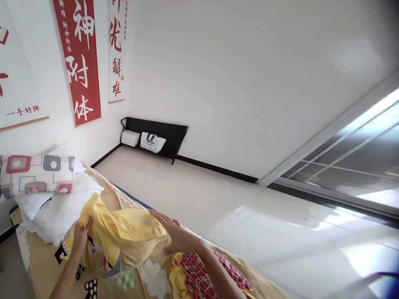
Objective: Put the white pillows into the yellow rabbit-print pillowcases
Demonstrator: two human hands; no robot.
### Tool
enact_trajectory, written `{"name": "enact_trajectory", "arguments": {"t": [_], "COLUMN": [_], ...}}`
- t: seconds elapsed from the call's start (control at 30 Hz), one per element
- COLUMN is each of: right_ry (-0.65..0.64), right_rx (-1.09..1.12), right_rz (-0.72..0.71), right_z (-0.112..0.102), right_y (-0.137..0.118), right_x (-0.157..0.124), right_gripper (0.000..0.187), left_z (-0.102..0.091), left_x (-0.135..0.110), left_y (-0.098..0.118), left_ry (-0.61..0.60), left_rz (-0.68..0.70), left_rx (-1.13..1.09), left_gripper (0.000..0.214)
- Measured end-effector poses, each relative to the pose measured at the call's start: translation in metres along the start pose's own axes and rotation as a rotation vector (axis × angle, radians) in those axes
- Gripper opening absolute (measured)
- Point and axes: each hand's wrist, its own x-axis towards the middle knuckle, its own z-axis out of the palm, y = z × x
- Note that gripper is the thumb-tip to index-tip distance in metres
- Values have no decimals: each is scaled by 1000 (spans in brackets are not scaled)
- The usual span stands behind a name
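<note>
A yellow T-shirt (131, 226) with a partly visible print is held up, bunched and draped, above the bed. Its upper left part is gripped by my left hand (82, 237), whose fingers are closed on the fabric. At the shirt's right edge is my right hand (179, 236), fingers stretched out and thumb apart; whether it touches the fabric is hard to tell. Below my right forearm lies a red plaid cloth (196, 272) with a crumpled yellow cloth (178, 280) beside it. Under everything spreads a tan patterned bedsheet (112, 199).
White pillows (67, 207) and a patterned pillow (37, 174) are piled at the bed's left end. Against the wall, a black shelf (174, 139) holds a white box (130, 138) and a white bag (152, 143). Tiled floor (218, 207) runs to a sliding glass door (352, 166).
</note>
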Motion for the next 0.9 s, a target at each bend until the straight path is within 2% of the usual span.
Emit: {"name": "enact_trajectory", "arguments": {"t": [0.07, 0.1, 0.17, 0.27, 0.37, 0.47, 0.6, 0.7, 0.8, 0.9], "right_ry": [95, 165, 318, 456, 419, 367, 322, 301, 311, 327], "right_rx": [-63, -63, 3, 121, 161, 249, 328, 403, 508, 625], "right_rz": [201, 232, 193, 47, -56, -107, -117, -104, -74, -40], "right_z": [32, 47, 66, 70, 60, 58, 63, 60, 46, 31], "right_y": [40, 52, 60, 46, 24, 7, -9, -16, -16, -10], "right_x": [-3, 0, 12, 35, 53, 67, 82, 86, 74, 50], "right_gripper": [119, 111, 99, 90, 72, 54, 43, 36, 29, 24], "left_z": [-20, -28, -44, -67, -92, -112, -117, -110, -105, -105], "left_x": [-3, -4, -6, -8, -7, -3, -1, -6, -19, -34], "left_y": [-3, -4, -6, -5, -3, -4, -3, 2, 10, 19], "left_ry": [26, 32, 41, 21, 32, 140, 227, 256, 358, 618], "left_rz": [-28, -47, -87, -101, -14, 120, 262, 301, 203, 63], "left_rx": [-43, -65, -107, -73, 98, 305, 464, 397, 302, 321], "left_gripper": [48, 49, 50, 49, 43, 39, 37, 36, 46, 51]}}
